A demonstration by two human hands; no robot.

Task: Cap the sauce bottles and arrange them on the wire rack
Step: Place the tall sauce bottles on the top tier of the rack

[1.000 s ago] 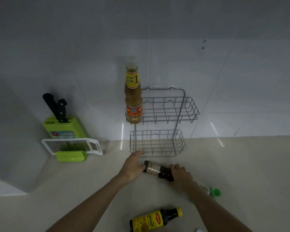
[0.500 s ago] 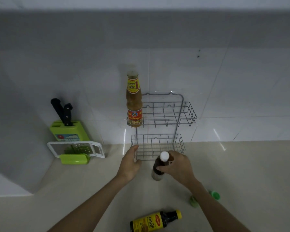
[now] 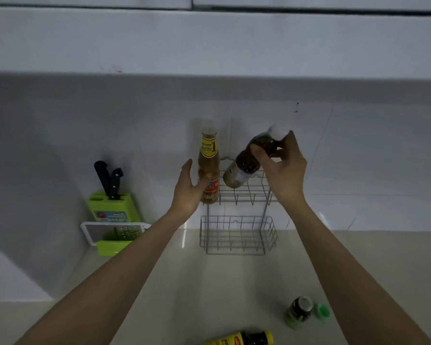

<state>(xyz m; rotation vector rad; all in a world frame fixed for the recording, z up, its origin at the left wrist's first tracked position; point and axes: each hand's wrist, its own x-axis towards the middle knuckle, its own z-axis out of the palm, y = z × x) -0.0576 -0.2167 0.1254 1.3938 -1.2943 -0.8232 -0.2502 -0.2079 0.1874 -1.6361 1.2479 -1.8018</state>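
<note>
Right hand (image 3: 281,170) grips dark bottle (image 3: 249,163); left hand (image 3: 188,190) spread; beige counter (image 3: 209,282), white tiles (image 3: 358,158).

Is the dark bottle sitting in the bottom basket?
No, the right hand holds the dark bottle tilted in the air above the top basket; the bottom basket has nothing in it.

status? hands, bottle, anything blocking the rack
Right hand holds dark bottle, capped, tilted above rack's upper shelf. Left hand open beside orange bottle on that shelf. Space beside it free.

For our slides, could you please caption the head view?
Right hand tilts a dark bottle over the wire rack's upper shelf.
</note>
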